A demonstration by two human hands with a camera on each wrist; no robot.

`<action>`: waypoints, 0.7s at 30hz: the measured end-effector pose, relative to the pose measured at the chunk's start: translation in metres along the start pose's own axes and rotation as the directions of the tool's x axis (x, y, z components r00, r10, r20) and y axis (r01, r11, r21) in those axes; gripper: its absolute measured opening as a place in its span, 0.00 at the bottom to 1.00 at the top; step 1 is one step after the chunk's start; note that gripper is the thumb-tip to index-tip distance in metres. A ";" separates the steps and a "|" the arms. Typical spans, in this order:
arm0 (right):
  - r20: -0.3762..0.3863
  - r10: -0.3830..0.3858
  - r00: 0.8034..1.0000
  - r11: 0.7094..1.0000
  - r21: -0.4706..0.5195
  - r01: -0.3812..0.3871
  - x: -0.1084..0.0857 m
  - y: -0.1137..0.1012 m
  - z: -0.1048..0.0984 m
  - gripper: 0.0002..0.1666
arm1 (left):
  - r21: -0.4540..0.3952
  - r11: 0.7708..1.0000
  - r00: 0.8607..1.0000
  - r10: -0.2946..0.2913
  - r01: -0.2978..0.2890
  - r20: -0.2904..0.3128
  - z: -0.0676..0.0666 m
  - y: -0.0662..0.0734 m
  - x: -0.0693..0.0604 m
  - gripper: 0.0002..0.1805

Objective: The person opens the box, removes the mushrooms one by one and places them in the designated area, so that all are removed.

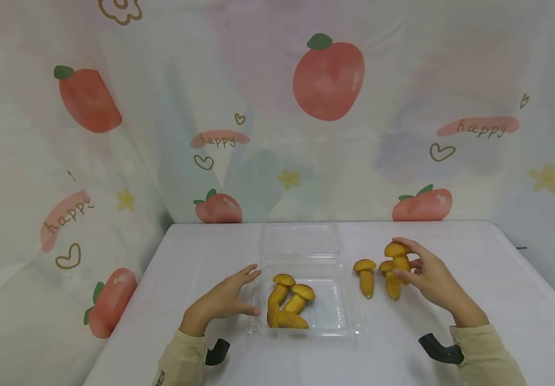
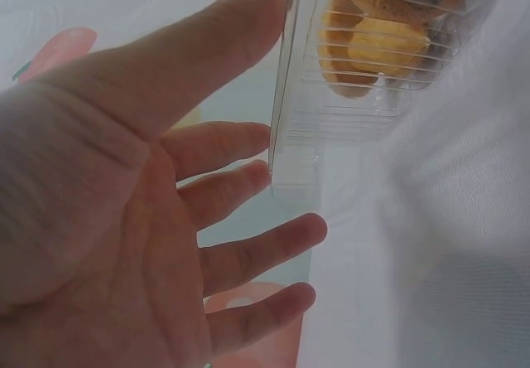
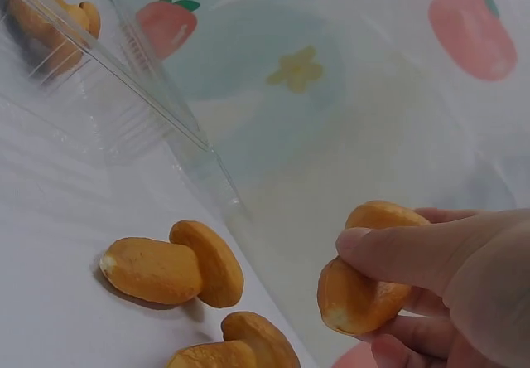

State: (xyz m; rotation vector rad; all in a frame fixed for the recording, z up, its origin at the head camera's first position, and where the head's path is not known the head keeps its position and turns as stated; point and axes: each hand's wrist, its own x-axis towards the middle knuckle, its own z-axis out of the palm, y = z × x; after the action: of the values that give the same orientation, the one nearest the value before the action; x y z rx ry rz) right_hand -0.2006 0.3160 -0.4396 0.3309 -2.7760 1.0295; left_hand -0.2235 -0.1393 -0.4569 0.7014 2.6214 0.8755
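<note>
One yellow-brown mushroom with a domed cap and thick stem [image 1: 396,249] is in the right hand [image 1: 430,277], above the right part of the white-covered table [image 1: 306,360]. Thumb and fingers are clamped on it from opposite sides, the thumb pressed against its near side in the right wrist view. Cap is up, stem down.

The left hand [image 1: 223,298] holds no mushroom. Its thumb and fingers stand well apart, at the left side of a clear plastic hinged container [image 1: 327,306]. In the left wrist view the thumb and two fingertips are at the container's edge; firmness of contact cannot be told.

Pose: both forearms reach forward from the near edge, in beige sleeves [image 1: 487,355], a curved black piece [image 1: 440,349] beside each wrist. The right hand angles inward to the left; the left hand angles inward to the right, palm facing the container.

Count: six mushrooms visible. One held; two loose mushrooms [image 1: 366,281] on the table between the container and the right hand, the farther-right one partly behind the held piece; three mushrooms [image 1: 294,301] grouped in the container's left half. One container, its clear lid [image 1: 299,241] folded back, away from the person. Behind stands one fruit-printed pale curtain [image 1: 263,69].
</note>
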 end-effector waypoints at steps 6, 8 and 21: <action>0.033 0.055 0.998 0.998 0.030 -0.056 0.000 0.013 -0.004 0.44 | 0.000 1.000 1.000 -0.005 0.005 -0.003 0.000 0.001 0.000 0.51; 0.033 0.060 0.998 0.998 0.034 -0.061 0.000 0.016 -0.006 0.43 | 0.003 1.000 1.000 -0.008 0.008 -0.005 0.000 0.001 0.000 0.51; 0.040 0.128 0.991 0.992 -0.003 -0.128 -0.002 0.036 -0.009 0.39 | 0.007 1.000 1.000 -0.006 0.006 -0.003 -0.001 0.002 -0.001 0.50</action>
State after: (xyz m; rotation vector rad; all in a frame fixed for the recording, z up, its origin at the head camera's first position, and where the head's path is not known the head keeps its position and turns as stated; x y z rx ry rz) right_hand -0.2076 0.3489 -0.4560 0.1765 -2.8661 1.0619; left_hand -0.2222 -0.1384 -0.4548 0.6939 2.6296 0.8661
